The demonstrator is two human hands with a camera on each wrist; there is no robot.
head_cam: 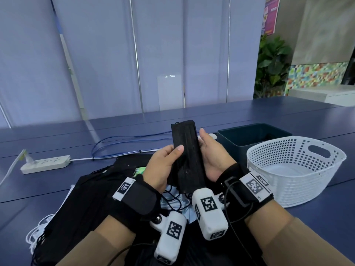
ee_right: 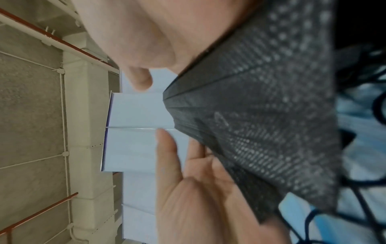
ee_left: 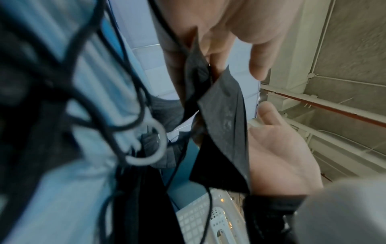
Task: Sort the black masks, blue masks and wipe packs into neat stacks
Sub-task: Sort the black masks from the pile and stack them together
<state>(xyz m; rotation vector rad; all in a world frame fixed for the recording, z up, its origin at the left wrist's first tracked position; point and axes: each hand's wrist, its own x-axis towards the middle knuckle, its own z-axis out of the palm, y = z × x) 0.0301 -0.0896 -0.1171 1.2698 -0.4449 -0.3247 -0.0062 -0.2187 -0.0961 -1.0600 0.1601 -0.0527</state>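
A thin stack of black masks stands upright above the table between both hands. My left hand grips its left edge, thumb pressed on the front. My right hand lies with its palm flat against the right edge and its thumb straight up; its fingers are hidden behind the stack. The left wrist view shows the black masks lying along the open right palm. Under the hands lie blue masks, more black masks in a loose pile at the left, and a green wipe pack, mostly covered.
An empty white perforated basket stands at the right, with a dark teal bin behind it. A white power strip and a blue cable lie on the dark blue table at the left and back.
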